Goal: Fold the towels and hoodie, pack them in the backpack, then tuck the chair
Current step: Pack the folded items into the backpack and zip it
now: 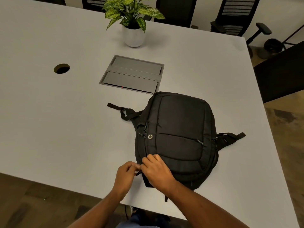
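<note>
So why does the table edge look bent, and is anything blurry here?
Head view: the wide-angle lens bows the table edges; the backpack is dark with little detail; the hands look slightly soft; the plant stays fairly sharp.

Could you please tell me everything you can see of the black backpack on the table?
The backpack is black, of a woven synthetic-looking fabric, lying flat with its front up near the table's right front corner. It looks filled and largely zipped. A front zip pocket, a small ring logo and side zippers show; straps trail out to both sides. Both hands work at its near left edge: the right hand grips the fabric, the left hand pinches a small dark pull.
</note>
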Demonstrator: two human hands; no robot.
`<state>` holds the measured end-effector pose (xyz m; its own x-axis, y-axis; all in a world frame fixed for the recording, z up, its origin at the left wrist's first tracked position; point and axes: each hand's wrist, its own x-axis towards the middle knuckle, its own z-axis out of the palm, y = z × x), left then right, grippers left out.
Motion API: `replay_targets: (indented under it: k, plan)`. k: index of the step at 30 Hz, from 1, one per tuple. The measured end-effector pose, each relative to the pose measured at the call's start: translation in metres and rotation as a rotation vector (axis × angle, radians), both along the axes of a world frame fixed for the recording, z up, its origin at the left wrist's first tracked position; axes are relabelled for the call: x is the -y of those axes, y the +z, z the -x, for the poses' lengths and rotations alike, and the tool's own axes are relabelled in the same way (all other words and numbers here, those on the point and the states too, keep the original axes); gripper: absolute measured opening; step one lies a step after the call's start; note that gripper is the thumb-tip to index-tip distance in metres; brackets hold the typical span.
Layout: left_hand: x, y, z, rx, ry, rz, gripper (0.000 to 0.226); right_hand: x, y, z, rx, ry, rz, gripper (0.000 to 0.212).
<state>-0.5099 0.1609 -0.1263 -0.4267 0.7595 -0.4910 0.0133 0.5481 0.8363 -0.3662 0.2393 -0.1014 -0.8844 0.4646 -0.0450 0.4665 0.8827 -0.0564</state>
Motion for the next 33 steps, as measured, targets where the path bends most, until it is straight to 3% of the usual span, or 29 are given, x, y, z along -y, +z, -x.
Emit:
replay_targets:
  k: [3,8,14,17,22,27,33]
  plan:
    - [-0.013,0.007,0.002,0.151,0.106,0.026,0.016,0.001,0.001,-0.001,-0.01,0.017,-0.014,0.036]
    - [-0.039,0.013,-0.003,0.194,0.099,0.059,0.012,0.003,0.004,-0.007,-0.038,0.036,-0.004,0.044]
    - [-0.053,0.01,-0.004,0.172,0.146,0.097,0.009,0.012,0.003,-0.012,-0.091,-0.003,0.046,0.041]
    - [-0.057,0.004,-0.004,0.086,0.133,0.119,0.01,0.019,-0.001,-0.016,-0.123,-0.03,0.06,0.029]
    - [-0.06,-0.004,-0.011,-0.017,0.112,0.168,0.006,0.025,-0.004,-0.027,-0.158,-0.1,0.127,0.029]
    - [-0.063,-0.004,-0.013,-0.014,0.095,0.185,0.009,0.033,-0.004,-0.05,-0.205,-0.13,0.164,0.021]
    - [-0.065,-0.008,-0.016,0.017,0.122,0.208,0.01,0.039,-0.007,-0.072,-0.228,-0.239,0.271,0.03]
